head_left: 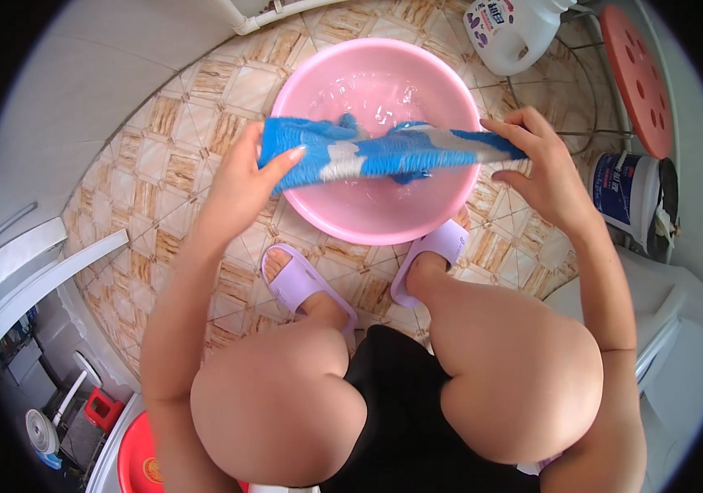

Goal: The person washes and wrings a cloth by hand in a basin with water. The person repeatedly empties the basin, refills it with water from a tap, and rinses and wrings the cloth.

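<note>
Stretching a blue-and-grey cloth point(401, 154) sideways across the pink basin point(372, 220), we have our left hand point(245, 185) clamped on one end, just past the basin's left side, with the thumb on the near face. At the basin's right rim, our right hand point(544, 160) has thumb and forefinger apart around the other end; whether its remaining fingers grip, we cannot tell.

We judge the work to be partway along: the cloth is raised and drawn out, yet blue folds hang down inside the basin, over the water point(380, 103), and it has not been set down beside the basin.

For writing, we see a printed label with purple shapes on the white jug point(524, 37) beyond the basin's right side, and pale characters on the navy-labelled tub point(627, 193) well right of the basin. Lilac slippers point(298, 283), on the basin's near side, bear markings too small to read.
</note>
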{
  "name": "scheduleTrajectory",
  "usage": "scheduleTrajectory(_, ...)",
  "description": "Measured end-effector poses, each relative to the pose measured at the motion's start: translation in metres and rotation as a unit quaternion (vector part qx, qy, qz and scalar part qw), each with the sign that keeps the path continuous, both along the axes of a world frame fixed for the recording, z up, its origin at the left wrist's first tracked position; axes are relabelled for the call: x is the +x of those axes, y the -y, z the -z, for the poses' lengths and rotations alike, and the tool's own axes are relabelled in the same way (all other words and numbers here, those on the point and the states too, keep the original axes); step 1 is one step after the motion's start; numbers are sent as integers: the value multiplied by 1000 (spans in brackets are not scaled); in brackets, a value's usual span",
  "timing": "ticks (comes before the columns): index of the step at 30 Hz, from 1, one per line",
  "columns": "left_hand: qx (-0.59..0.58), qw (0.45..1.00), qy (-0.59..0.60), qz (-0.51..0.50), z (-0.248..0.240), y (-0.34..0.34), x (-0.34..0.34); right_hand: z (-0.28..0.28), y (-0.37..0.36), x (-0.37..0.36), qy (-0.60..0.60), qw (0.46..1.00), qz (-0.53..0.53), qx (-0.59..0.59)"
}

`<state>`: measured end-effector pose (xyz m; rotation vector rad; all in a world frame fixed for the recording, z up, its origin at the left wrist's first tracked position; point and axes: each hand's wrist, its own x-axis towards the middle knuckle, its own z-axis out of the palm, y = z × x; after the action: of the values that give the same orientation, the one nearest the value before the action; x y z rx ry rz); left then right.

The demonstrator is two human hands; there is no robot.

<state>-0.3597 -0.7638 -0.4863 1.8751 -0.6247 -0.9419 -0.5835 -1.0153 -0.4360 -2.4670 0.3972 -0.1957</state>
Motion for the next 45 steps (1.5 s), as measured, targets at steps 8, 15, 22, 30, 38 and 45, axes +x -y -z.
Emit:
scheduleTrajectory(8, 206, 902, 351, 144, -125, 20, 13, -88, 23, 17, 152, 964, 23, -219)
scheduleTrajectory(15, -148, 823, 540, 94, -197, 29, 36, -162, -2, 19, 368, 930, 10, 11)
scheduleTrajectory(22, -170, 898, 406, -18, -185, 53, 18, -148, -18, 38, 425, 899, 101, -16)
scheduleTrajectory(30, -128, 942, 308, 21, -86, 71, 44, -56, 33, 54, 251, 919, 125, 277)
scheduleTrajectory(38, 45, 938, 332, 85, 83, 77, 8, 152, 23, 62, 45, 944, 173, 278)
scheduleTrajectory(45, 136, 943, 235, 193, 170, 69, -37, 224, -60, 67, -143, 986, 73, 49)
